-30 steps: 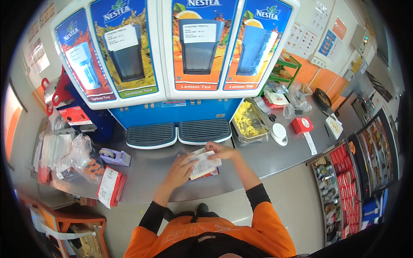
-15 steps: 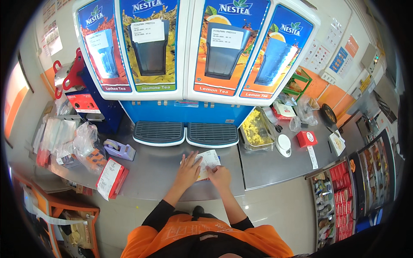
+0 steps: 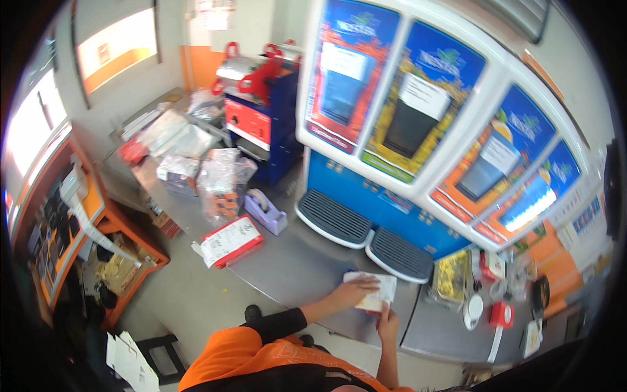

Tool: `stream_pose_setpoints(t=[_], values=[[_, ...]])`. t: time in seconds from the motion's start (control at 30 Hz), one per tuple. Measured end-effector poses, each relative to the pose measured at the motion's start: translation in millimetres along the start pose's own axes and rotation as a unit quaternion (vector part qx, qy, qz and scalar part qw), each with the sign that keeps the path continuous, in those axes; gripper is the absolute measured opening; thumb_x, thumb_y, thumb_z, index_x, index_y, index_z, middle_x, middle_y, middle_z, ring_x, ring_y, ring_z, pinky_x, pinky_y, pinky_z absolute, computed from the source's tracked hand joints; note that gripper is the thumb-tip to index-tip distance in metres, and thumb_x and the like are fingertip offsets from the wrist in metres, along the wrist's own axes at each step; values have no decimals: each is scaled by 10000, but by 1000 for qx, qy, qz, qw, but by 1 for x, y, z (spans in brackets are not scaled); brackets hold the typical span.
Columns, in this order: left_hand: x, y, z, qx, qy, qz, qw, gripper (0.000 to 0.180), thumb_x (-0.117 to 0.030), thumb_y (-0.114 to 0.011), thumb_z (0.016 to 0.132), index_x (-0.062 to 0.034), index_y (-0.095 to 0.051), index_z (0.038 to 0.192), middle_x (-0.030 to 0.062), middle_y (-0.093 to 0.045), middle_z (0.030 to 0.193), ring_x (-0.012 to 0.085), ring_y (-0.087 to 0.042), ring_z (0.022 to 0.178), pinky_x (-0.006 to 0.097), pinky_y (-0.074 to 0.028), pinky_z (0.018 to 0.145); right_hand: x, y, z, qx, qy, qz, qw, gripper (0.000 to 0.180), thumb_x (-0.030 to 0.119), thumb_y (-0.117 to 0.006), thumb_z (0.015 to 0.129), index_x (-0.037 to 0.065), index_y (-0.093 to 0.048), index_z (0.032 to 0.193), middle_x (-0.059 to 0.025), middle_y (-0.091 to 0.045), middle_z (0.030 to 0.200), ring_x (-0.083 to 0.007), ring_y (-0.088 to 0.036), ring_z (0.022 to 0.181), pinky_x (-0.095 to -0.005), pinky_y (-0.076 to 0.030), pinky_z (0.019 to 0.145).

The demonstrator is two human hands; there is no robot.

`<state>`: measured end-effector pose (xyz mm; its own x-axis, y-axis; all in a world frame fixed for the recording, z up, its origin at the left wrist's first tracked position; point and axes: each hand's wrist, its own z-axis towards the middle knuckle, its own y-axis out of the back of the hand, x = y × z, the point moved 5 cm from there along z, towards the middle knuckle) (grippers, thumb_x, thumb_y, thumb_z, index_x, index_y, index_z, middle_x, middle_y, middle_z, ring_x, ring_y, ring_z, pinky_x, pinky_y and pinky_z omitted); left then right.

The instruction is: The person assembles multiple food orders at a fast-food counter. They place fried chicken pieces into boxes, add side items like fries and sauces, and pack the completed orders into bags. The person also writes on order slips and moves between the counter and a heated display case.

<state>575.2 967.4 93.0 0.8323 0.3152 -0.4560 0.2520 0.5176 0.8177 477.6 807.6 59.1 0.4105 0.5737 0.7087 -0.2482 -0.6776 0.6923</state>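
A white sheet of paper (image 3: 386, 288) lies on the steel counter in front of the drink dispenser, with a bit of blue showing at its left edge and a bit of red below it. My left hand (image 3: 351, 293) rests flat across its left part, fingers stretched out. At the lower right edge of the paper, my right hand (image 3: 388, 320) is closed, its fingertips gripping that edge. Blur hides what lies beneath the sheet. The drip trays (image 3: 400, 257) of the dispenser are just beyond the paper.
Left along the counter (image 3: 287, 274) are a red box with a white label (image 3: 232, 243), a purple tape dispenser (image 3: 266, 212) and plastic bags (image 3: 222, 179). To the right stand a tray of yellow food (image 3: 450, 274), a white round scale (image 3: 473, 311) and a small red box (image 3: 501, 315).
My view has swung left, so the counter and dispenser appear tilted and more of the left side shows. Both hands remain at the paper, my right hand now at its lower edge.
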Motion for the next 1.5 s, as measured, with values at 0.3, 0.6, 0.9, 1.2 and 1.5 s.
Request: stream_pose_setpoints(t=[0.3, 0.6, 0.9, 1.2, 1.5], values=[[54, 213, -153, -331, 128, -31, 935, 397, -55, -567, 850, -55, -543, 1246, 147, -512, 1309, 319, -440, 1277, 466, -335, 1066, 12, -18, -43, -160, -71, -103, 979, 451, 386, -461, 983, -34, -622, 1016, -109, -665, 768, -171, -624, 661, -301, -501, 636], [351, 455, -478, -693, 351, 121, 618, 274, -3, -512, 863, 19, -524, 1136, 143, -540, 1051, 244, -543, 973, 354, -423, 882, 207, -343, -82, 238, -68, 208, 946, 434, 438, -477, 933, 20, -582, 879, -131, -604, 742, -256, -573, 694, -418, -460, 687], [680, 573, -642, -555, 510, 126, 645, 419, 27, -529, 777, -16, -555, 1192, 206, -576, 1185, 317, -574, 1037, 385, -463, 868, 324, -404, -83, 100, -61, 68, 991, 583, 484, -597, 825, -17, -433, 1071, -194, -569, 927, -276, -569, 851, -411, -451, 787], [715, 599, -621, -339, 473, 337, 740, 206, -73, -581, 745, -65, -627, 946, 134, -620, 880, 349, -613, 838, 431, -494, 755, 347, -412, -77, 25, -106, 23, 994, 912, 531, -718, 716, -55, -284, 1264, -258, -534, 1111, -296, -566, 1007, -404, -443, 888], [762, 616, -663, -249, 549, 301, 739, 146, -175, -603, 799, -43, -665, 785, 176, -661, 897, 343, -637, 837, 451, -504, 689, 348, -396, -60, -3, -134, -11, 991, 1220, 568, -802, 642, -88, -130, 1421, -323, -467, 1300, -342, -531, 1176, -414, -424, 983]])
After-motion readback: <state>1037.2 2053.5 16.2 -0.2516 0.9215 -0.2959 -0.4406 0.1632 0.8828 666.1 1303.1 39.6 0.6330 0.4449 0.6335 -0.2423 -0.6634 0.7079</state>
